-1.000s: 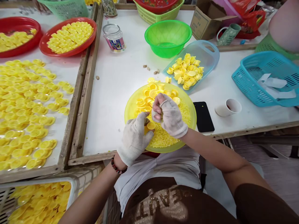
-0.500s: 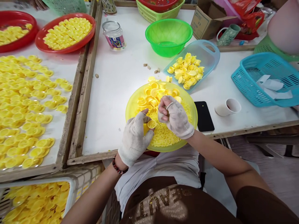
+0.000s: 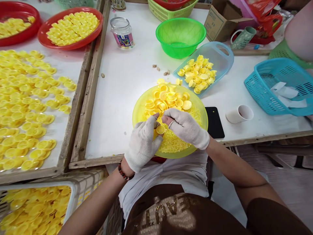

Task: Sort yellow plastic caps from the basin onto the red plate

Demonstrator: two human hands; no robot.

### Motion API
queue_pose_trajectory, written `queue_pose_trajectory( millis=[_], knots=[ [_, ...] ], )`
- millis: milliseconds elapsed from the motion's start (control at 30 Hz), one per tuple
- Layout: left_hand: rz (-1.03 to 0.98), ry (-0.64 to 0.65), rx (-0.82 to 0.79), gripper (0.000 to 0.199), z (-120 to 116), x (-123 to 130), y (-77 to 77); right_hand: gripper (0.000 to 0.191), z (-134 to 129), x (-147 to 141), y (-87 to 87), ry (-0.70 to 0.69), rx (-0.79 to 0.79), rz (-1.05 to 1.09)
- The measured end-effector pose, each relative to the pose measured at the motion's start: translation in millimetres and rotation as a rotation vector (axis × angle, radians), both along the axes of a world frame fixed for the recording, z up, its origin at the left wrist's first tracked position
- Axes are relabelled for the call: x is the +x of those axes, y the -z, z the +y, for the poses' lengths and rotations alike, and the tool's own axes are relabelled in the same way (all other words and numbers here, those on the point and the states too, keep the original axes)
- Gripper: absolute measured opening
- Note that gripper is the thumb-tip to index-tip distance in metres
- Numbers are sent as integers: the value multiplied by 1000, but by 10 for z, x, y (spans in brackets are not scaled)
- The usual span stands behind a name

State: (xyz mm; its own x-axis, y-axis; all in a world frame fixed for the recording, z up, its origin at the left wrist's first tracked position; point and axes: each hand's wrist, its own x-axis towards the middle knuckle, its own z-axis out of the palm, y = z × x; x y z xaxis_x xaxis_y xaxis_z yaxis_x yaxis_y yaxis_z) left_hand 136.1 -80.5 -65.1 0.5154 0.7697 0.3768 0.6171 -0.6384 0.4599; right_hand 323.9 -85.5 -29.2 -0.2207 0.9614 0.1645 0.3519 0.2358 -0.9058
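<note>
- I see the left hand (image 3: pixel 144 140) pinching a yellow cup (image 3: pixel 160 130), mid-frame.
- Right hand (image 3: pixel 187 128) curled; can't tell its grip.
- Likely working this cup; next calls for steadiness.

The white table (image 3: pixel 114 111) here is edged in rough wood, and a wooden rail (image 3: pixel 91 85) marks off its left part. Over there, yellow pieces (image 3: pixel 24 116) lie spread out, two red trays (image 3: pixel 58 47) beyond them. Right of the rail, toward the far side, stand a clear jar (image 3: pixel 121 34) and a green bowl (image 3: pixel 181 49); a blue tray (image 3: pixel 221 62) and some brown bits (image 3: pixel 167 72) lie nearer. A yellow basin (image 3: pixel 138 112) lies across the near edge; rightward come a black slab (image 3: pixel 215 125), a white cup (image 3: pixel 233 117) and a blue basket (image 3: pixel 266 94).
</note>
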Motion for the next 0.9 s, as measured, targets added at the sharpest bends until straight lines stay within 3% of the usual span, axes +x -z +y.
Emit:
queue_pose_trajectory(
  millis=[133, 233, 400, 500, 567, 633, 700, 800, 900],
  knots=[
    [10, -14, 19, 59, -6, 0, 5, 27, 26, -83, 33, -22, 18, 12],
    [-3, -2, 6, 61, -2, -5, 11, 25, 37, -100, 58, 37, 24, 20],
    [-36, 20, -56, 64, -22, 15, 0, 22, 5, 1, 17, 148, -120, 121],
    [-84, 25, -80, 51, -72, -9, -83, 19, -57, 91, 9, 146, -68, 10],
    [-138, 11, -69, 38, -78, -101, -168, 18, -98, 157, 58, 94, 28, -198],
    [-171, -58, -32, 28, -31, -297, -250, 16, -124, 214, 148, -13, 118, -456],
    [-144, -207, 10, 23, 63, -614, -308, 18, -143, 251, 249, -116, 207, -662],
    [6, -531, 57, 20, 261, -1257, -314, 23, -183, 267, 353, -179, 310, -784],
    [197, -794, 5, 21, 480, -1922, -223, 26, -212, 252, 386, -173, 343, -802]
  ],
)
